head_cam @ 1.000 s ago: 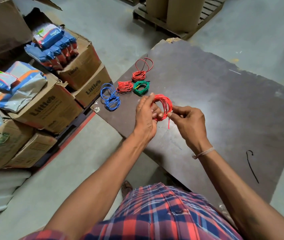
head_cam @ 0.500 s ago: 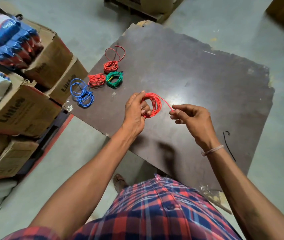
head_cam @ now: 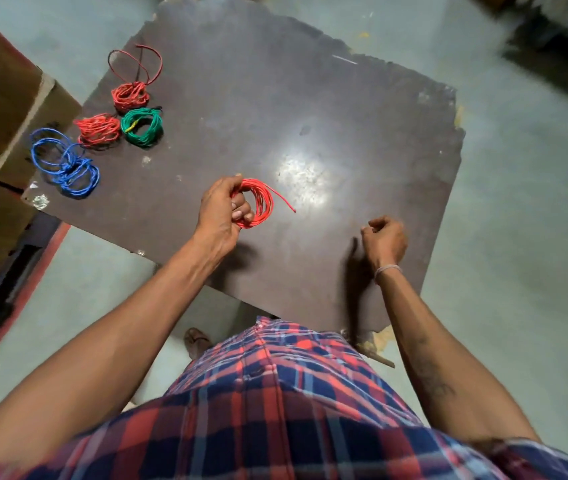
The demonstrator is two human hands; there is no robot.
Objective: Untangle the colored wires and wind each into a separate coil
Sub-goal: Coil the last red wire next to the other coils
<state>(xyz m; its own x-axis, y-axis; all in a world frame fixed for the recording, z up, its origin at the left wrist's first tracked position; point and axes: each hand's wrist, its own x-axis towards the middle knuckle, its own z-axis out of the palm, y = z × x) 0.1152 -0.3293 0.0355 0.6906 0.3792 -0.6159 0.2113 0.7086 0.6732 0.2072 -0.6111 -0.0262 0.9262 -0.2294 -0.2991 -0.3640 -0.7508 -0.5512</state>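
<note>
Red coil (head_cam: 258, 206) pinched by left hand (head_cam: 222, 211) — right hand (head_cam: 384, 239) curled, empty — no legible writing.

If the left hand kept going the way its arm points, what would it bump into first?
Probably nothing soon. The left hand, gripping the red coil, points up and right across bare board. The green coil lies off to the left, out of that line.

No legible text, label, brand or number is found; the cardboard boxes (head_cam: 2, 98) are seen blurred.
</note>
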